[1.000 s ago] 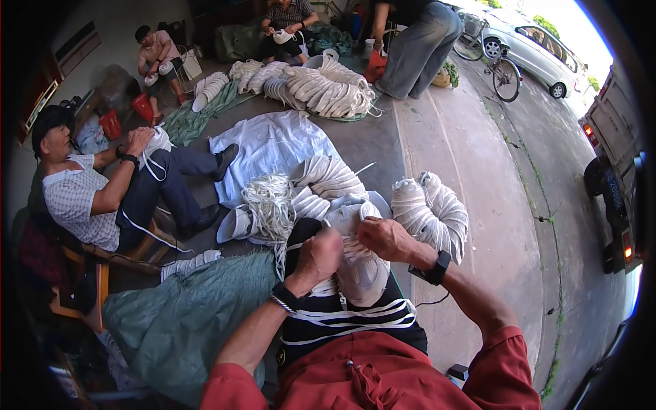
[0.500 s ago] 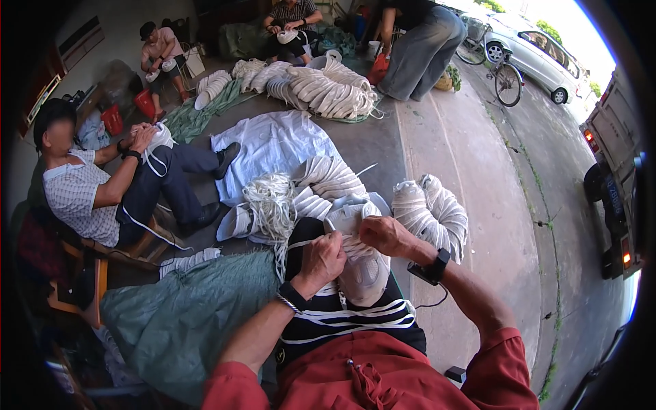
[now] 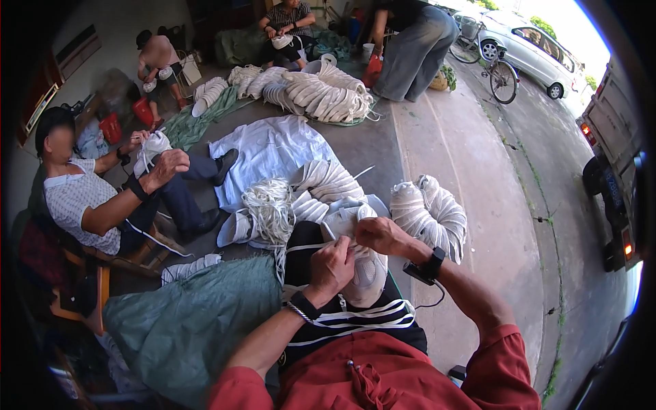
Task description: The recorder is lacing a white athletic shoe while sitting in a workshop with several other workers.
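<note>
A white lace-up shoe upper [image 3: 367, 277] lies on my lap, its toe toward me. My left hand [image 3: 331, 268] is closed in a pinch at the left side of its lacing, on a white shoelace that mostly hides behind the fingers. Close beside it, over the upper's throat, my right hand [image 3: 384, 236] is also pinched on the lace. The fingertips of both hands nearly meet. Loose white laces [image 3: 362, 316] stretch across the black cloth [image 3: 403, 336] on my thighs, below the toe.
Beyond my knees lie a bundle of white laces [image 3: 268, 205] and stacked shoe uppers [image 3: 331, 179]; another stack [image 3: 437, 215] curves at the right. Green sacking [image 3: 198, 321] spreads at my left. A seated co-worker [image 3: 82, 191] handles a shoe. A truck [image 3: 618, 157] stands far right.
My left hand has moved right and slightly down, closer to the right hand, which has shifted slightly left. The co-worker at left has drawn one hand away from their shoe.
</note>
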A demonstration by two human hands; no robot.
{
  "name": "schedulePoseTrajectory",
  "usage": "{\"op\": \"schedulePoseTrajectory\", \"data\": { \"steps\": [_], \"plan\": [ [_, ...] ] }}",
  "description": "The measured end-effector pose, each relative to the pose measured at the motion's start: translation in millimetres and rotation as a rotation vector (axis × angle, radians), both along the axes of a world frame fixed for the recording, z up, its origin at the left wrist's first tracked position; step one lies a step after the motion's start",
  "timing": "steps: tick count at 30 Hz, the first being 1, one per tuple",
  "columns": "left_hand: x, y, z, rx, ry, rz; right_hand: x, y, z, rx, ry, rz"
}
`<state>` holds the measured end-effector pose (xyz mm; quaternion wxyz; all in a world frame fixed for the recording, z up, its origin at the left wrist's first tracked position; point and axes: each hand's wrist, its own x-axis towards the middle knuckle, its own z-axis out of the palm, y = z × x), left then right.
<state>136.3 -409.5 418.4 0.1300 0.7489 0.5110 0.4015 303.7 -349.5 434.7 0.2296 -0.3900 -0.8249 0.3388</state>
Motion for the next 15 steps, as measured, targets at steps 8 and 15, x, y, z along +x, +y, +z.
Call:
{"op": "schedulePoseTrajectory", "data": {
  "steps": [8, 15],
  "plan": [
    [8.3, 12.9, -6.2, 0.094, 0.15, -0.062, 12.6, -6.1, -6.6, -0.248, 0.336, -0.183],
    [11.3, 17.8, -1.0, 0.086, 0.269, -0.111, 11.8, -29.8, -22.3, -0.154, 0.453, -0.309]
  ]
}}
